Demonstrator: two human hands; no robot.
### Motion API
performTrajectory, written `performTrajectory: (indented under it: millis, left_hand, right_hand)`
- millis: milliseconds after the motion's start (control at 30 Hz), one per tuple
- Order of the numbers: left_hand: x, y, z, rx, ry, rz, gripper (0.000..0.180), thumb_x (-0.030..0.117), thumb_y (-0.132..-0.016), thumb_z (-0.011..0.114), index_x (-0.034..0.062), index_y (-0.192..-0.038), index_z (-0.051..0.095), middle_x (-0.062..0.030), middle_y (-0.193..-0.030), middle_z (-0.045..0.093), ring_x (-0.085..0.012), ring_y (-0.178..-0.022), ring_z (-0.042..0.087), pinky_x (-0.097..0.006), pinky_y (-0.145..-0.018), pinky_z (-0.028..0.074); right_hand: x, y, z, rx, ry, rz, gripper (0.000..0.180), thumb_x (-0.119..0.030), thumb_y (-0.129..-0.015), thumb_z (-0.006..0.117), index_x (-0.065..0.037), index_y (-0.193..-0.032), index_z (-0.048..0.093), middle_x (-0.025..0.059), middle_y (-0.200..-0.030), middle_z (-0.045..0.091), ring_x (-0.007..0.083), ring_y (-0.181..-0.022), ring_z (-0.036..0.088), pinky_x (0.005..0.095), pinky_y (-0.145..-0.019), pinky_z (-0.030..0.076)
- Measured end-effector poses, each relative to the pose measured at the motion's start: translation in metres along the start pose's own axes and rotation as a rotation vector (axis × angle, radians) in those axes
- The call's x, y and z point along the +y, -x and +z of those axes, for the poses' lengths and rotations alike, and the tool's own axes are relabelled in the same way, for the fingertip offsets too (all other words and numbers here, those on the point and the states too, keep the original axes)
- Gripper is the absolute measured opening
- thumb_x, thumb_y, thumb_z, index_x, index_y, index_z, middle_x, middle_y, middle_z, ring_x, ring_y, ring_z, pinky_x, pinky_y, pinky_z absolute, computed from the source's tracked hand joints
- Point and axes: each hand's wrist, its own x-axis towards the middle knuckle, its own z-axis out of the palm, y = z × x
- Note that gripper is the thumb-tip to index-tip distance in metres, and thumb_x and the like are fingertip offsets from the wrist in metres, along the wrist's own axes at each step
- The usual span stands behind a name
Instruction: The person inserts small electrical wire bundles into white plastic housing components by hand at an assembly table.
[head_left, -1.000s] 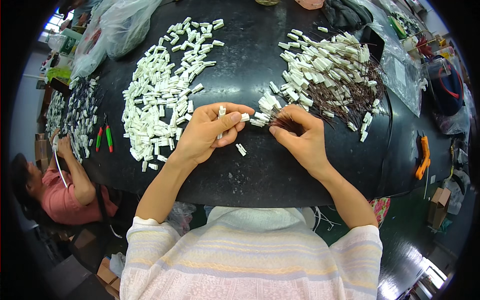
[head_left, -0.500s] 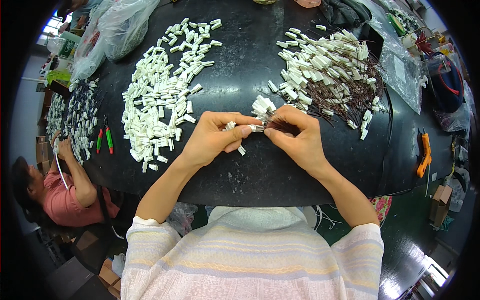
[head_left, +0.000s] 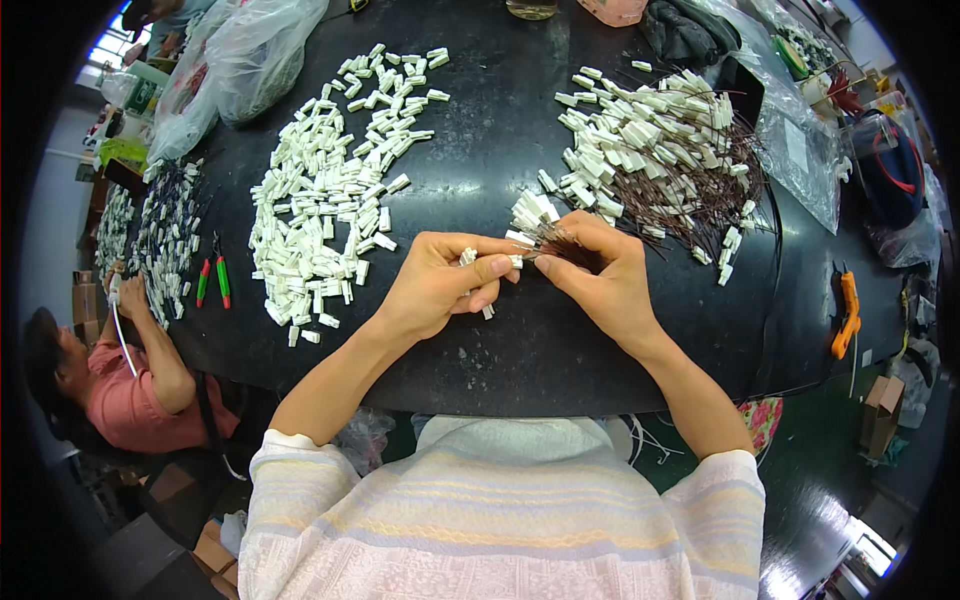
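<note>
Centrally, both hands meet over the black bench (head_left: pixel 520 350).
Left hand (head_left: pixel 440 285) pinches a small white connector (head_left: pixel 467 257); right hand (head_left: pixel 600 275) is clamped on a wired connector bundle (head_left: pixel 535 215), fingertips touching between two white piles.

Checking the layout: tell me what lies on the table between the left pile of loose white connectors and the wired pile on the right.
In the head view, bare black table separates the loose white connectors from the wired pile.
</note>
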Motion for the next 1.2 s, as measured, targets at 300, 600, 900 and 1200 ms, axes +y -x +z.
performTrajectory:
  millis: [300,600,900,1200]
  left_hand:
    - [-0.002,0.0,-0.001,0.016,-0.052,0.049,0.019,0.005,-0.081,0.057,-0.0049,-0.098,0.061,-0.007,-0.07,0.059,-0.0046,-0.047,0.046,-0.016,-0.038,0.029]
    - [0.006,0.0,-0.003,0.012,-0.189,0.073,0.018,0.005,-0.081,0.058,-0.0046,-0.095,0.062,-0.0048,-0.067,0.057,-0.0037,-0.046,0.044,-0.016,-0.038,0.028]
    - [0.009,-0.01,-0.025,-0.215,0.382,-0.045,0.042,0.016,-0.088,0.048,-0.0102,-0.12,0.039,-0.0117,-0.091,0.053,-0.0121,-0.077,0.049,-0.02,-0.062,0.042]
    - [0.008,-0.008,-0.022,-0.122,0.253,-0.018,0.031,0.011,-0.086,0.051,-0.0072,-0.111,0.046,-0.0179,-0.098,0.057,-0.0181,-0.078,0.059,-0.022,-0.064,0.049]
  right_hand:
    - [0.005,0.001,0.005,-0.013,0.017,-0.085,0.012,0.0,-0.068,0.062,0.004,-0.078,0.057,0.0054,-0.073,0.051,0.0102,-0.063,0.049,0.0221,-0.053,0.036]
    - [0.004,-0.001,0.001,-0.032,-0.01,-0.042,0.009,-0.001,-0.07,0.063,0.004,-0.078,0.059,0.0043,-0.071,0.053,0.0084,-0.062,0.049,0.0213,-0.055,0.038]
    - [0.001,-0.001,-0.008,0.056,-0.23,0.164,0.008,-0.003,-0.077,0.058,0.004,-0.081,0.06,0.0035,-0.076,0.056,0.008,-0.072,0.052,0.0197,-0.065,0.04]
    - [0.008,-0.003,-0.006,0.093,-0.06,0.027,0.009,-0.005,-0.079,0.059,0.004,-0.079,0.059,0.0,-0.073,0.052,0.0049,-0.063,0.043,0.0199,-0.057,0.034]
